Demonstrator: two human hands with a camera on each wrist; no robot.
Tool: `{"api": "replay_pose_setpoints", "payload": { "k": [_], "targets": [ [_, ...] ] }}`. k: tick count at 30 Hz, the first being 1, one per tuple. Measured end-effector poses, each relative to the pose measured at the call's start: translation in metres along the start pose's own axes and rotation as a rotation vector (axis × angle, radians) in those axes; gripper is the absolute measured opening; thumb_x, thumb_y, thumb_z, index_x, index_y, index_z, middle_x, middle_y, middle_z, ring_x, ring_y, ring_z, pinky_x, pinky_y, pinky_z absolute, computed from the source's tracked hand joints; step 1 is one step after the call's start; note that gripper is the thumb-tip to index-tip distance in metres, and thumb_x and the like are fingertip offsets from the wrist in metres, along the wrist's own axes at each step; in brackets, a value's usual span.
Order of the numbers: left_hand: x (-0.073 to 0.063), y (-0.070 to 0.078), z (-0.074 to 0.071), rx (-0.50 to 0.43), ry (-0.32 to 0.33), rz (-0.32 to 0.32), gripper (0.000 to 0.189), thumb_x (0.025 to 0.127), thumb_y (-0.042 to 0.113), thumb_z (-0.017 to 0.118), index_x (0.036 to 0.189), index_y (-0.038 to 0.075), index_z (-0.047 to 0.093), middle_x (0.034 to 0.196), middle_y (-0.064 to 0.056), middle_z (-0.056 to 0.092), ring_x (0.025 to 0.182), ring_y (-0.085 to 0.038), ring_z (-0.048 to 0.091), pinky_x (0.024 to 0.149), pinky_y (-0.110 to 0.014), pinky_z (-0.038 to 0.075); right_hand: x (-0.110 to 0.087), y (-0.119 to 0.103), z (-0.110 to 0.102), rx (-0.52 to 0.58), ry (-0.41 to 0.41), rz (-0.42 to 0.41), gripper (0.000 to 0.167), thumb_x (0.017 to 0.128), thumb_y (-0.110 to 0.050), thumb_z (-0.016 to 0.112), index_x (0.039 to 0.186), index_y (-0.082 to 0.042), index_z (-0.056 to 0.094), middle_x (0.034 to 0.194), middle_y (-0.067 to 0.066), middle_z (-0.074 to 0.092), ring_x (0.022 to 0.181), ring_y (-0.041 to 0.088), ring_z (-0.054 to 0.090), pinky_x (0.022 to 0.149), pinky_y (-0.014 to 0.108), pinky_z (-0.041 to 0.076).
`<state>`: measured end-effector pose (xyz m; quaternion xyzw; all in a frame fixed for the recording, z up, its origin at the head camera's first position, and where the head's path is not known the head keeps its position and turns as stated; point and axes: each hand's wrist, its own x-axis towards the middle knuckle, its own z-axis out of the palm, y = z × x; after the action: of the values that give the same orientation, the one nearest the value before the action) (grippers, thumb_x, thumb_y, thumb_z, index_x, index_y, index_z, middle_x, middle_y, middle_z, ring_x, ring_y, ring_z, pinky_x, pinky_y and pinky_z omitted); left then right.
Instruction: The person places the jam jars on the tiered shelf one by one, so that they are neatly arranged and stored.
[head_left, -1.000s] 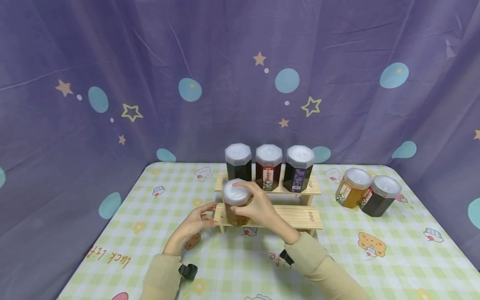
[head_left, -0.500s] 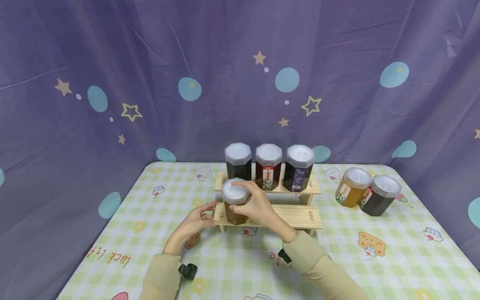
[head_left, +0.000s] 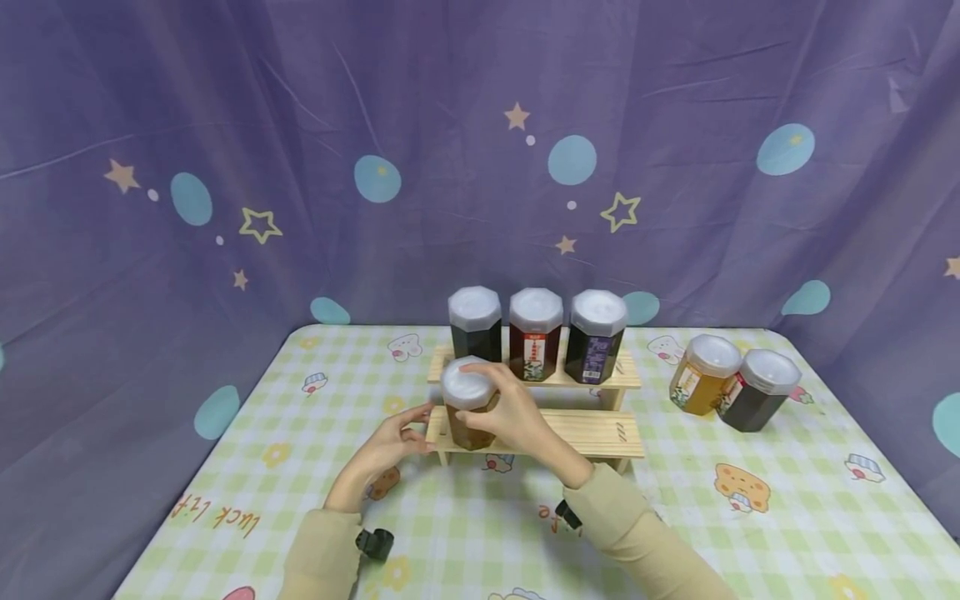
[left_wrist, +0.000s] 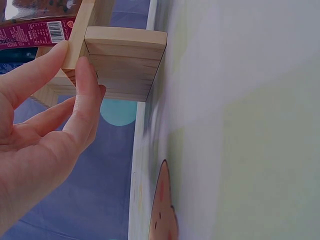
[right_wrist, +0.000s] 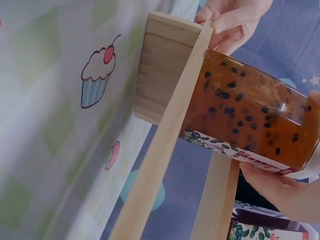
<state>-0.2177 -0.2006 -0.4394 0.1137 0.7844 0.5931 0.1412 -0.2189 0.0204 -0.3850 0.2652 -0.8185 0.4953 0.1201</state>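
Observation:
My right hand (head_left: 512,410) grips a jar of orange-brown jam with black seeds (right_wrist: 245,110) from above, fingers and thumb around its white lid. The jar stands upright at the left end of the lower step of a two-tier wooden rack (head_left: 585,429). My left hand (head_left: 392,440) pinches the left end of that lower step; in the left wrist view its thumb and fingers lie on either side of the board's edge (left_wrist: 76,50). Behind, on the upper step, stand a black jar (head_left: 477,337), a dark red jar (head_left: 534,350) and a dark jar with a purple label (head_left: 594,354).
On the right of the table stand an amber jar (head_left: 699,387) and a dark jar (head_left: 753,404), side by side. A green checked cloth (head_left: 300,467) with cartoon prints covers the table. A purple curtain (head_left: 465,150) hangs behind the table's far edge.

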Motion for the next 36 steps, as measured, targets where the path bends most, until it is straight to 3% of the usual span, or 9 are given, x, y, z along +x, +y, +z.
{"api": "replay_pose_setpoints", "payload": {
  "k": [6, 13, 21, 29, 36],
  "targets": [
    [-0.002, 0.001, 0.0, -0.005, -0.008, 0.004, 0.065, 0.081, 0.0, 0.06, 0.137, -0.004, 0.027, 0.125, -0.027, 0.036, 0.085, -0.024, 0.058, 0.077, -0.044, 0.047, -0.002, -0.001, -0.001, 0.005, -0.035, -0.004, 0.055, 0.07, -0.018, 0.075, 0.12, -0.013, 0.052, 0.118, 0.012, 0.048, 0.099, 0.023, 0.051, 0.078, 0.037, 0.046],
    [-0.002, 0.0, 0.001, -0.014, -0.014, 0.019, 0.066, 0.08, -0.002, 0.06, 0.136, -0.005, 0.026, 0.125, -0.028, 0.036, 0.085, -0.024, 0.058, 0.077, -0.045, 0.047, -0.006, 0.001, -0.006, 0.023, -0.056, -0.035, 0.054, 0.074, -0.015, 0.072, 0.123, -0.012, 0.048, 0.121, 0.013, 0.043, 0.098, 0.021, 0.049, 0.076, 0.031, 0.047],
    [-0.002, 0.0, 0.0, 0.003, -0.003, 0.018, 0.068, 0.079, 0.0, 0.062, 0.137, -0.004, 0.026, 0.126, -0.026, 0.035, 0.082, -0.02, 0.057, 0.072, -0.029, 0.048, -0.01, 0.002, -0.02, 0.064, -0.04, -0.061, 0.048, 0.074, -0.007, 0.07, 0.119, -0.006, 0.053, 0.122, 0.014, 0.046, 0.106, 0.027, 0.049, 0.088, 0.038, 0.044],
    [0.0, -0.001, -0.001, -0.001, -0.003, 0.016, 0.068, 0.078, 0.0, 0.063, 0.136, -0.005, 0.027, 0.125, -0.027, 0.035, 0.082, -0.018, 0.058, 0.071, -0.026, 0.048, -0.015, 0.001, -0.035, 0.027, -0.044, -0.081, 0.04, 0.075, -0.008, 0.069, 0.113, -0.004, 0.057, 0.117, 0.012, 0.052, 0.105, 0.025, 0.051, 0.089, 0.039, 0.043],
    [-0.001, -0.002, 0.0, 0.005, 0.001, 0.014, 0.068, 0.079, 0.0, 0.063, 0.136, -0.005, 0.027, 0.126, -0.027, 0.035, 0.08, -0.018, 0.057, 0.074, -0.034, 0.048, -0.018, 0.005, -0.048, -0.018, -0.047, -0.107, 0.033, 0.076, -0.008, 0.068, 0.108, -0.003, 0.06, 0.111, 0.009, 0.058, 0.102, 0.023, 0.054, 0.088, 0.035, 0.044]
  ]
}}
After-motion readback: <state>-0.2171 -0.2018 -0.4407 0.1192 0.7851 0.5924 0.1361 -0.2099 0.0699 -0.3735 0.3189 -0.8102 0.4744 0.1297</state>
